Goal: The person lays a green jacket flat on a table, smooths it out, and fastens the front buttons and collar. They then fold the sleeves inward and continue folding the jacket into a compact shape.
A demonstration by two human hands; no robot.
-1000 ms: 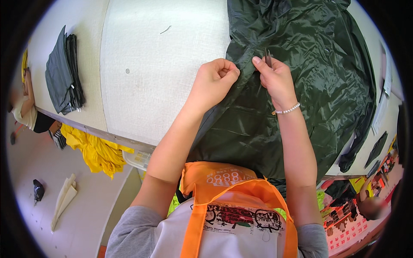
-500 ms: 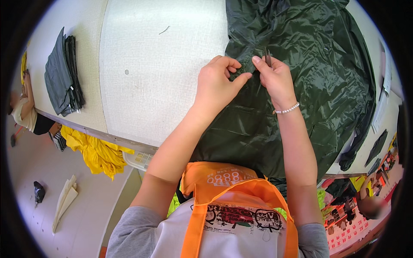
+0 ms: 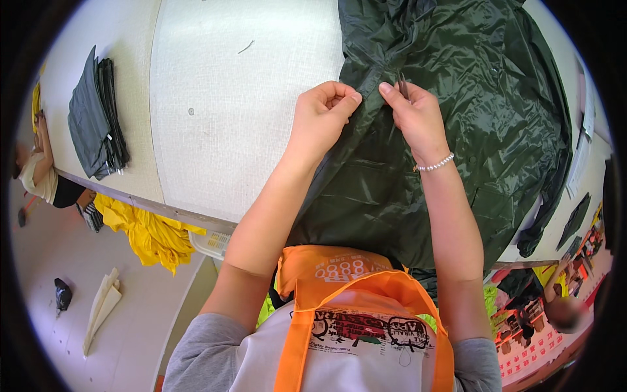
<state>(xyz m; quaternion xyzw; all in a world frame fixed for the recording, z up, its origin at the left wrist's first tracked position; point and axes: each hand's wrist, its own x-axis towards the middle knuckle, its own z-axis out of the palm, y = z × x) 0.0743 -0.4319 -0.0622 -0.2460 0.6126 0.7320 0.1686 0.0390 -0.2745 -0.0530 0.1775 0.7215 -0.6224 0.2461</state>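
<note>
A shiny dark green garment [image 3: 496,130] lies spread and creased over the right part of the table, with buttons on it. At its left edge, my left hand [image 3: 324,116] has thumb and forefinger pinched together on the fabric; any fine thread between them is too small to see. My right hand [image 3: 420,119] is over the garment, just right of the left one. Its fingers are wrapped round thread snips [image 3: 403,85], whose dark pointed blades stick up past the forefinger. The right thumb rests out to the left, near a fold.
The white table [image 3: 215,157] carries a stack of folded dark pieces [image 3: 96,124] at left, a small round button [image 3: 191,112] and a loose thread [image 3: 246,46]. Yellow fabric [image 3: 140,228] hangs below the edge by a white basket [image 3: 212,243]. Another person [image 3: 39,171] works far left.
My left hand has drawn slightly left, and its thumb and forefinger have closed from apart into a pinch. The right hand with the snips has barely moved.
</note>
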